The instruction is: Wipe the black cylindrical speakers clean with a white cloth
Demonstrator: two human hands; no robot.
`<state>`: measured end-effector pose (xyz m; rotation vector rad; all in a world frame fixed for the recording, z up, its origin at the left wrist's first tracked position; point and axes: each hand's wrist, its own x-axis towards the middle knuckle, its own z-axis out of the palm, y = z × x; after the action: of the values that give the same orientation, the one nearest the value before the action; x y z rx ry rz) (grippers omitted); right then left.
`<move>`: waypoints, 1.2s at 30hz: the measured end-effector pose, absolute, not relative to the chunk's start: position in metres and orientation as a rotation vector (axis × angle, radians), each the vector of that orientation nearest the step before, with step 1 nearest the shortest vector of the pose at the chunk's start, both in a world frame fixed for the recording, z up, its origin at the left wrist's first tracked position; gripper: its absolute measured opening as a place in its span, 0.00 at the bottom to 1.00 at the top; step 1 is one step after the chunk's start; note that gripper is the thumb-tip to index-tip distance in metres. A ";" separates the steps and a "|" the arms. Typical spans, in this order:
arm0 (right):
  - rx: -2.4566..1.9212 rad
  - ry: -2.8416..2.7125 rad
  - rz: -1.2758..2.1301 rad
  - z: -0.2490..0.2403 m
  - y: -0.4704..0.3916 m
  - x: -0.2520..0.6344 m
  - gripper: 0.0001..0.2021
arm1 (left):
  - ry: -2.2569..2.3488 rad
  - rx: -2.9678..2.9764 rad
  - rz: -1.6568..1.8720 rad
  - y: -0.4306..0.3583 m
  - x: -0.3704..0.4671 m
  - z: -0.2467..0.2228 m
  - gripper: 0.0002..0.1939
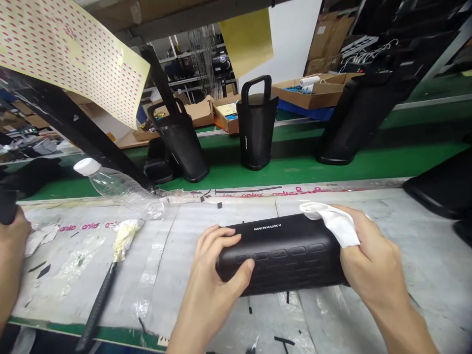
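Left hand (pixel 217 275): fingers half curled round the left end of the black oblong fabric-covered speaker (pixel 282 253), thumb across its front beside the button row. Right hand (pixel 368 255): fingers closed on a white cloth (pixel 334 221), pressed to the speaker's upper right end. Both forearms enter from the bottom edge. The speaker lies lengthwise at lower centre on the plastic-covered desk (pixel 424 255). Its right end is hidden under the cloth and palm. At far left, another person's hand (pixel 11 246) is cut off.
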<state>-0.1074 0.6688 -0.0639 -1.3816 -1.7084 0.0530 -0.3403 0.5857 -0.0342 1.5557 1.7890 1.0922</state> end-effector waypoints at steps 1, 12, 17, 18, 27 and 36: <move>-1.382 -1.710 0.037 -0.065 0.668 -0.107 0.23 | 1.790 1.554 1.110 0.585 -0.340 -0.035 0.09; -1.387 -1.708 0.089 -0.066 0.663 -0.104 0.23 | 1.793 1.603 1.108 0.579 -0.344 -0.044 0.09; -1.380 -1.701 0.087 -0.070 0.661 -0.103 0.19 | 1.805 1.569 1.130 0.578 -0.338 -0.039 0.09; -1.376 -1.707 0.076 -0.069 0.661 -0.104 0.19 | 1.815 1.548 1.138 0.578 -0.336 -0.037 0.09; -1.341 -1.731 0.065 -0.068 0.662 -0.105 0.20 | 1.851 1.524 1.158 0.579 -0.331 -0.037 0.09; -1.412 -1.714 0.090 -0.068 0.661 -0.102 0.21 | 1.815 1.683 1.173 0.580 -0.338 -0.048 0.09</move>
<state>-0.1024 0.6605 -0.0682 -1.4125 -1.7135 0.0896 -0.3385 0.5799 -0.0476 1.6829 1.8155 1.1728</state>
